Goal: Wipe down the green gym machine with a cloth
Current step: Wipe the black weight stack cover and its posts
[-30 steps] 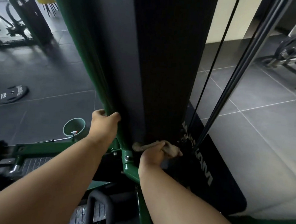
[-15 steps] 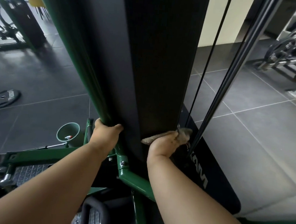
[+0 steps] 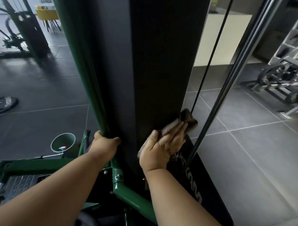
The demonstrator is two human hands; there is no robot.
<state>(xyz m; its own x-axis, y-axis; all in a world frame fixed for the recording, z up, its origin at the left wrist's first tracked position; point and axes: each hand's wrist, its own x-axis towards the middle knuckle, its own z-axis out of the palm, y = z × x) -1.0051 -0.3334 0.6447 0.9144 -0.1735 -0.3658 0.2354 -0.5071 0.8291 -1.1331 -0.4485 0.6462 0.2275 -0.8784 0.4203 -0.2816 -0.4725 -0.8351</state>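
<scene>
The cloth (image 3: 182,123) is pressed flat by the right hand (image 3: 161,148), fingers straight, low on the black shroud (image 3: 156,61); the green upright (image 3: 87,74) is gripped by the left hand (image 3: 104,143); firm, overlapping strokes are advised

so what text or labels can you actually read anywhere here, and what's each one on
"KAM": white letters on the black base panel of the green gym machine, cut off, so only part of a word.
More white lettering just below the right hand: partly hidden, unreadable.
Markings on the weight plate on the floor: too small and blurred to read.
</scene>
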